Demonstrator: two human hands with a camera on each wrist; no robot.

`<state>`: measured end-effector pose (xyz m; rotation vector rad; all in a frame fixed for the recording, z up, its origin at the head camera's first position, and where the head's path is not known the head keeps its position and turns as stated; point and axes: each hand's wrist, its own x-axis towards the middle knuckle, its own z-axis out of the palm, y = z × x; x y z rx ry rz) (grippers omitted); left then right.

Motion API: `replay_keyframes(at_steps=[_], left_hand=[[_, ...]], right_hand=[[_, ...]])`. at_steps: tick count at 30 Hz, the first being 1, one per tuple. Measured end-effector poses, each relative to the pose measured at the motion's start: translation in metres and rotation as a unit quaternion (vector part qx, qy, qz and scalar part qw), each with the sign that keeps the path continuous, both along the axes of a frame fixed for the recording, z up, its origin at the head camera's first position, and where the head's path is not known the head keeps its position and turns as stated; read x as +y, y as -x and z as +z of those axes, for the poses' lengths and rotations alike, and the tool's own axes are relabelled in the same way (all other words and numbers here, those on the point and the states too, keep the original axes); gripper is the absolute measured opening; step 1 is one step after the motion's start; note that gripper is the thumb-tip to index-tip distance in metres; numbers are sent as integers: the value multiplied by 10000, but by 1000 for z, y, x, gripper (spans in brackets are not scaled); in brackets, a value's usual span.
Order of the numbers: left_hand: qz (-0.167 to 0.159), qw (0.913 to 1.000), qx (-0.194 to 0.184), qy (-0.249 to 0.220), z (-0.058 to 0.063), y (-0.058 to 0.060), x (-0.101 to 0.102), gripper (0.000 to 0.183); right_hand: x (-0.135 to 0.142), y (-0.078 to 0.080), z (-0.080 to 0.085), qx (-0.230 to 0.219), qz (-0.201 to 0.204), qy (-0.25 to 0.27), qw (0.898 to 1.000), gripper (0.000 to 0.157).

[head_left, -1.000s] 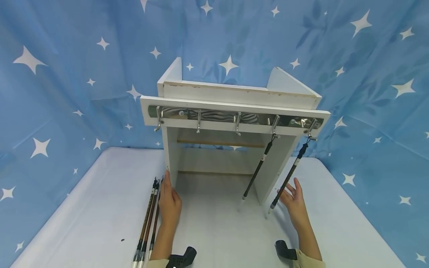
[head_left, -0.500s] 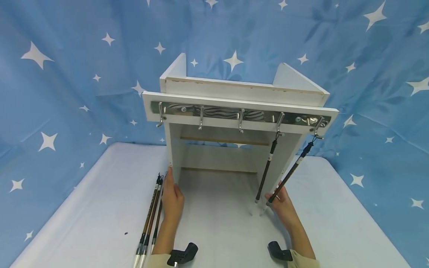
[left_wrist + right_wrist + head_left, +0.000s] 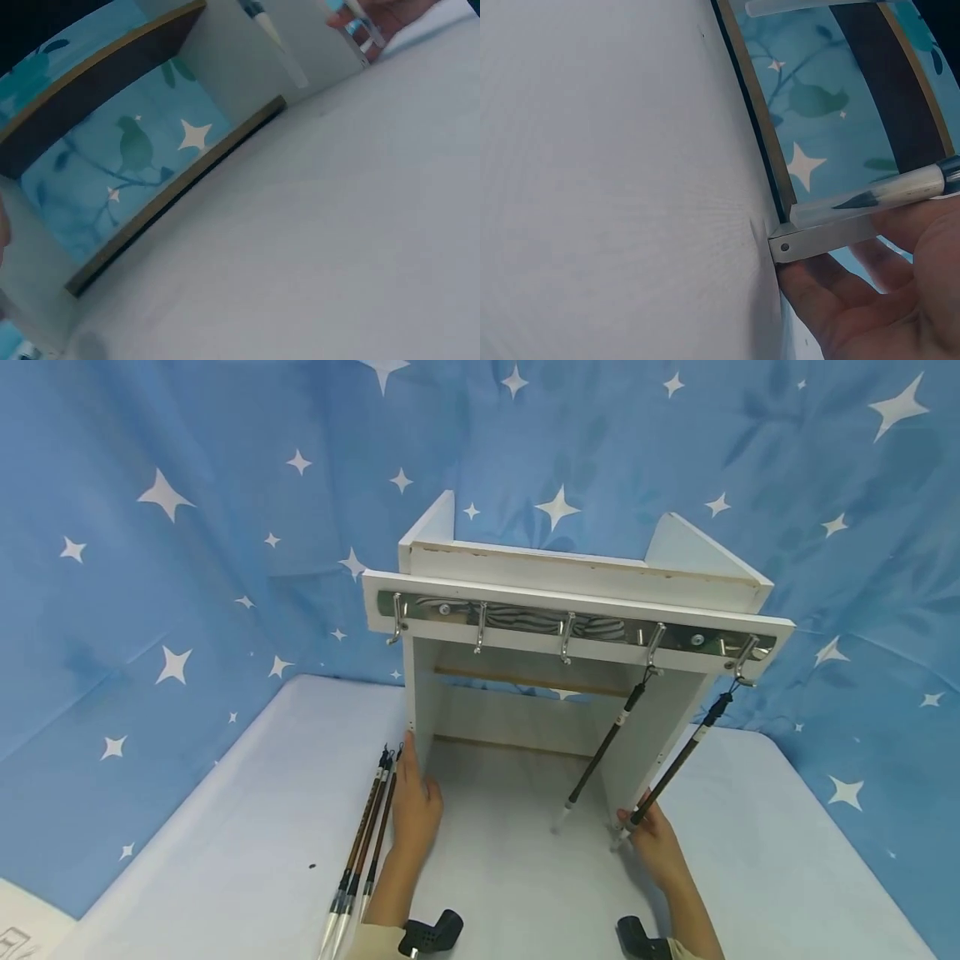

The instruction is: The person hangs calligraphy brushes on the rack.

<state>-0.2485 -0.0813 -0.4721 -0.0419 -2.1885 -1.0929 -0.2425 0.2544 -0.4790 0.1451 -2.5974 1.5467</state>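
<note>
A white shelf [image 3: 585, 568] stands on the table, with a metal rail of several hooks [image 3: 567, 635] along its front. Two calligraphy brushes hang by loops from the rightmost hooks: one inner brush [image 3: 606, 743] and one outer brush [image 3: 684, 758], tips down in clear caps. My left hand [image 3: 416, 814] holds the lower front edge of the left side panel, fingers outside, thumb inside. On the right panel's lower edge, my right hand [image 3: 660, 847] grips with thumb and fingers on opposite sides. The outer brush's capped tip [image 3: 892, 196] lies close against that thumb.
Three more brushes [image 3: 367, 831] lie side by side on the white tabletop [image 3: 247, 827], left of my left hand. A small dark speck [image 3: 312, 866] is near them. Behind the shelf hangs a blue star-patterned curtain [image 3: 225, 585].
My right hand has moved inward onto the right panel, and the outer brush's lower end has swung left. The left hand stays at its panel. The head view has shifted.
</note>
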Motion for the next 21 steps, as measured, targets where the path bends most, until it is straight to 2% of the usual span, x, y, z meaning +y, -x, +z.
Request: replay_keyframes(at_steps=[3, 5, 9, 12, 14, 17, 19, 21], left_hand=[[-277, 9983, -443, 250, 8, -8, -3, 84], [-594, 9939, -778, 504, 17, -14, -10, 87], [-1370, 9760, -1467, 841, 38, -27, -36, 89], [-1697, 9633, -1802, 1040, 47, -34, -60, 83], [-1657, 9587, -1994, 1173, 49, -38, -74, 79], [-1383, 9520, -2321, 1440, 48, -37, -93, 75], [-1190, 9424, -2686, 1600, 45, -32, -103, 74], [-1134, 9281, -3074, 1767, 43, -25, -112, 73]], right_hand=[[1, -2, -3, 135, -17, -47, 9999, 64], [0, -2, -3, 316, -158, -173, 9992, 65], [-7, 0, -1, 1042, -501, -611, 9914, 71], [-10, 2, 1, 1603, -612, -782, 9821, 78], [-10, 1, 2, 1803, -624, -759, 9787, 81], [-9, 0, 3, 2034, -666, -800, 9735, 82], [-8, 0, 3, 2120, -675, -804, 9716, 83], [-9, 0, 3, 2218, -685, -843, 9690, 84]])
